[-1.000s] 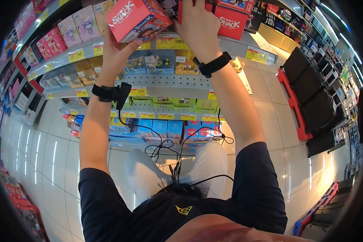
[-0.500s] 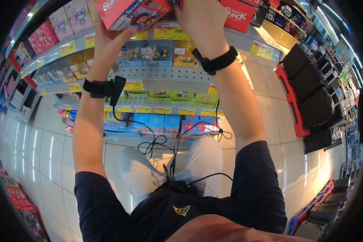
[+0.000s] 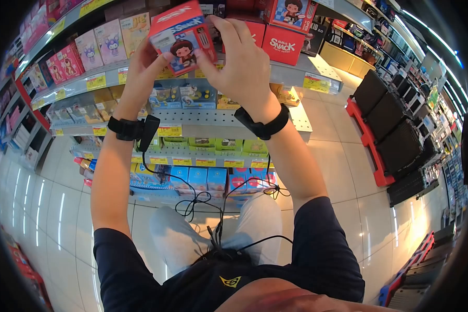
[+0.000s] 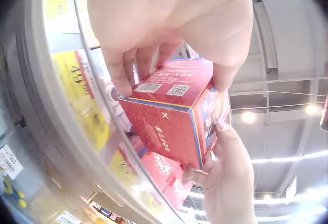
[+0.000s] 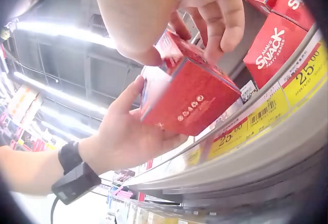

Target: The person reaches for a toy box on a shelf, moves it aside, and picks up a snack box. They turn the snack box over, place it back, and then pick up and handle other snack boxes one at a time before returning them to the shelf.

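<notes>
A red Snack box [image 3: 183,52] with a cartoon figure on its front is held tilted before the upper shelf. My left hand [image 3: 143,73] grips its left side, thumb on the front. My right hand [image 3: 242,65] holds the other side, thumb on the front and fingers at the far edge. In the left wrist view the box [image 4: 166,111] shows a barcode, with my left hand [image 4: 171,19] and right hand [image 4: 225,178] on it. The right wrist view has the box [image 5: 187,93] between my right hand [image 5: 169,14] and left hand [image 5: 120,129].
More red Snack boxes [image 3: 283,45] stand on the upper shelf to the right. Pink and purple boxes [image 3: 109,41] line its left part. Lower shelves [image 3: 203,130] hold yellow, green and blue packs. Black cases on a red base [image 3: 374,156] stand at the right. Cables hang below my wrists.
The box has turned so its cartoon front shows more and sits lower in view. My right hand has moved left from the shelf boxes onto the held box.
</notes>
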`<state>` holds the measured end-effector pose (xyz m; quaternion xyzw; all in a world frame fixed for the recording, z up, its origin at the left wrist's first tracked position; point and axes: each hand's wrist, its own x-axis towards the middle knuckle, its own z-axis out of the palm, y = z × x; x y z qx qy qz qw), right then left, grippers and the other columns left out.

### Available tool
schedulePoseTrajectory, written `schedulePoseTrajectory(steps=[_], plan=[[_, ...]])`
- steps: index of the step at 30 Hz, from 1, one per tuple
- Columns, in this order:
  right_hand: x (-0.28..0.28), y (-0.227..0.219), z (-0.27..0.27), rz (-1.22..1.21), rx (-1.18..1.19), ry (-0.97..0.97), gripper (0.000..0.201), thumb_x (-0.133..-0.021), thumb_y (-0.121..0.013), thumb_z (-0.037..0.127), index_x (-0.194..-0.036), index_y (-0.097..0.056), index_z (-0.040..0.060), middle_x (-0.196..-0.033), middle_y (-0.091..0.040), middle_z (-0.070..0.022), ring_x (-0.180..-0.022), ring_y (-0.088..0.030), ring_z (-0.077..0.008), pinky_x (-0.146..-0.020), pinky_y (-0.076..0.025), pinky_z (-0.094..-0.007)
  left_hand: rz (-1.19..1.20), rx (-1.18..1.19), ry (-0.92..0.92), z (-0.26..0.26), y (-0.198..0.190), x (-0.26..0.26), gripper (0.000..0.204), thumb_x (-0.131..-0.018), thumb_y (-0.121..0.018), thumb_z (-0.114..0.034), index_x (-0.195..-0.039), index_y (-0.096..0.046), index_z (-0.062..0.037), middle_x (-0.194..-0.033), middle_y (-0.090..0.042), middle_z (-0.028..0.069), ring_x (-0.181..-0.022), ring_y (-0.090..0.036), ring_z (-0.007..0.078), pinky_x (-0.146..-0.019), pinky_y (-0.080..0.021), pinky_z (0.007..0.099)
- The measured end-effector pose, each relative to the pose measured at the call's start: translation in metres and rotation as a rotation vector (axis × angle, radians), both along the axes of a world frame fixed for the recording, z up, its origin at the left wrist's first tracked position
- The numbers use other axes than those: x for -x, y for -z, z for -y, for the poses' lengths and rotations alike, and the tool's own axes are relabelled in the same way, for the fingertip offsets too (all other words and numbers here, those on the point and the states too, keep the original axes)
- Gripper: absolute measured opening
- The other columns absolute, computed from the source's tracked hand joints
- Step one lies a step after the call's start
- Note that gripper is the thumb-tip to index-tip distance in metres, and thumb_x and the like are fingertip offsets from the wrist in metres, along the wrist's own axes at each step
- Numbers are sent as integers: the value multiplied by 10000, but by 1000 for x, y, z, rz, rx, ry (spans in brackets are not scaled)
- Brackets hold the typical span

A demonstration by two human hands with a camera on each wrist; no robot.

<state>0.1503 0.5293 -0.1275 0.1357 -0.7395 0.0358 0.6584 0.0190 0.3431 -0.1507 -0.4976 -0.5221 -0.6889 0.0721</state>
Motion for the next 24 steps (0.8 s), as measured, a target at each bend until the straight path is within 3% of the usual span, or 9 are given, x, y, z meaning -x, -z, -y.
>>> schedulePoseTrajectory(steps=[2, 4, 8, 11, 13, 17, 19, 24], plan=[[2, 0, -1, -11, -1, -12, 618, -816, -790, 326, -1324, -580, 43, -1198, -638, -132, -737, -720, -270, -607, -587, -345, 0, 22, 30, -2, -12, -3, 522, -990, -715, -207, -1431, -515, -14, -1311, -647, 80, -1217, -604, 147, -1029, -491, 332], [7, 1, -3, -33, 57, -110, 725, -814, -805, 331, -1401, -509, 24, -1230, -625, -156, -787, -717, -271, -608, -584, -338, 17, 54, -59, -9, -27, -5, 527, -1015, -677, -327, -1428, -552, -25, -1309, -650, 61, -1191, -615, 144, -1013, -489, 313], [12, 12, -7, 77, 239, -264, 776, -817, -813, 303, -1444, -457, 16, -1297, -586, -171, -834, -711, -284, -642, -587, -355, 142, 80, -47, -19, -57, -12, 548, -1014, -673, -370, -1424, -568, -22, -1297, -660, 57, -1186, -617, 146, -1028, -468, 293], [23, 21, -17, 86, 293, -277, 769, -847, -818, 250, -1476, -446, 11, -1380, -547, -199, -791, -691, -209, -637, -559, -325, 63, 81, -121, -24, -65, -11, 533, -1024, -656, -357, -1430, -571, -24, -1335, -627, 92, -1187, -605, 145, -1038, -466, 320], [34, 23, -27, -27, 190, -162, 756, -837, -807, 218, -1474, -450, 22, -1420, -515, -199, -764, -683, -207, -616, -548, -310, 102, 88, -156, -26, -63, 3, 584, -1019, -664, -369, -1466, -537, -16, -1350, -619, 87, -1186, -604, 139, -1031, -472, 324], [44, 29, -36, -26, 176, -123, 730, -828, -788, 183, -1465, -466, 31, -1427, -506, -198, -764, -676, -203, -611, -547, -320, 70, 44, -126, -34, -60, 23, 581, -1029, -651, -359, -1470, -520, -4, -1370, -607, 80, -1204, -592, 136, -1043, -456, 310], [46, 28, -36, -23, 294, -196, 724, -821, -761, 185, -1455, -446, 33, -1432, -481, -216, -1091, -669, -374, -778, -618, -402, 118, 5, -44, -37, -60, 35, 562, -1052, -615, -337, -1489, -486, -7, -1383, -596, 66, -1233, -568, 127, -1065, -432, 284], [50, 28, -35, -76, 235, 12, 622, -824, -739, 181, -1381, -525, 5, -1449, -471, -220, -974, -709, -344, -736, -619, -392, 74, -81, -90, -47, -55, 39, 543, -1074, -574, -331, -1508, -457, -26, -1380, -595, 63, -1263, -540, 119, -1073, -410, 264]])
